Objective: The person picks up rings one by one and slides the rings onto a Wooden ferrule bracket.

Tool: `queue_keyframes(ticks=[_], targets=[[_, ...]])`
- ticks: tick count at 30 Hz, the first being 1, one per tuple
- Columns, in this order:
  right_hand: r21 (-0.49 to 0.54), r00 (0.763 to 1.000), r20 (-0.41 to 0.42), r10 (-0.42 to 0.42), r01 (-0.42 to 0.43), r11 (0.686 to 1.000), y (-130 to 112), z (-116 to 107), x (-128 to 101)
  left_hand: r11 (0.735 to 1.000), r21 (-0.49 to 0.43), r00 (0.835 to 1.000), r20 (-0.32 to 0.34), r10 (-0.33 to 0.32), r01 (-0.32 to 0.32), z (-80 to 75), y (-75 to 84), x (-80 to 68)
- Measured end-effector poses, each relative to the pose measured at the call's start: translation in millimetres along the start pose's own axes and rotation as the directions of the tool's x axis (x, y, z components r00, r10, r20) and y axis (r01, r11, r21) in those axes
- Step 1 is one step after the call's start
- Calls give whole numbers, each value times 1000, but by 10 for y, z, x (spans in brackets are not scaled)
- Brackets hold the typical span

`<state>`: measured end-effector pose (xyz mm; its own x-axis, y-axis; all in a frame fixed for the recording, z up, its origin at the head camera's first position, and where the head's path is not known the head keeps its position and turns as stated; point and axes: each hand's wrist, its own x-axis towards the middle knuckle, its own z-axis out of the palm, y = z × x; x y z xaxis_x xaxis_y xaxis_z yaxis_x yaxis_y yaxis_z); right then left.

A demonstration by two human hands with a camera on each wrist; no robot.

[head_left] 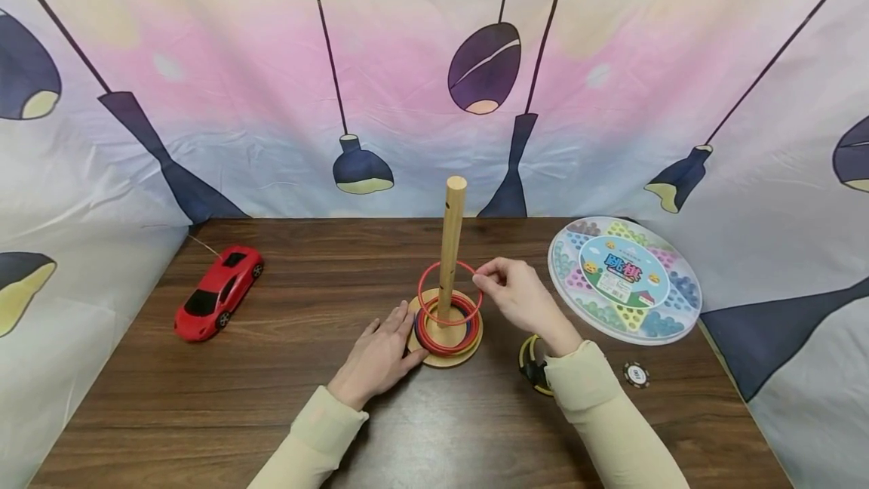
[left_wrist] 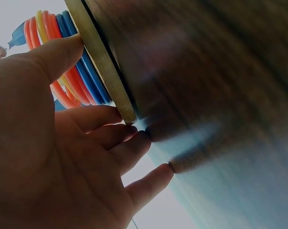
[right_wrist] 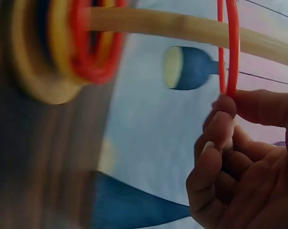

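1 red ring (head_left: 449, 293), pinched in the right hand (head_left: 519, 296), circling the peg (head_left: 451, 244) halfway down, near the tabletop's middle. Left hand (head_left: 380, 353): fingers flat, steadying the base (head_left: 444, 357). Best kept level, let go clear of the peg.

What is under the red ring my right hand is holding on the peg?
Below the held red ring, a stack of red, yellow and blue rings lies on the round wooden base around the peg. Their exact count is hidden.
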<state>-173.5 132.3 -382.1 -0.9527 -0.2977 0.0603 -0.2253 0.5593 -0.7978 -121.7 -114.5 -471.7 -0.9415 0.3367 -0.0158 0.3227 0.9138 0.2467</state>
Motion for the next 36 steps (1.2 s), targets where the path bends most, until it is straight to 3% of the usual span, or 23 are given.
queue_keyframes(ticks=[5, 11, 36], targets=[[-82, 998, 56, 41, -37, 996, 187, 171, 12, 1000, -14, 1000, -7, 7, -7, -4, -1, 3], [-154, 996, 46, 73, -65, 986, 292, 291, 7, 1000, -16, 1000, -3, 10, -10, -10, -3, 3], [-142, 991, 49, 121, -112, 983, 381, 386, 10, 1000, -26, 1000, -2, 1, -1, 2, -6, -3]])
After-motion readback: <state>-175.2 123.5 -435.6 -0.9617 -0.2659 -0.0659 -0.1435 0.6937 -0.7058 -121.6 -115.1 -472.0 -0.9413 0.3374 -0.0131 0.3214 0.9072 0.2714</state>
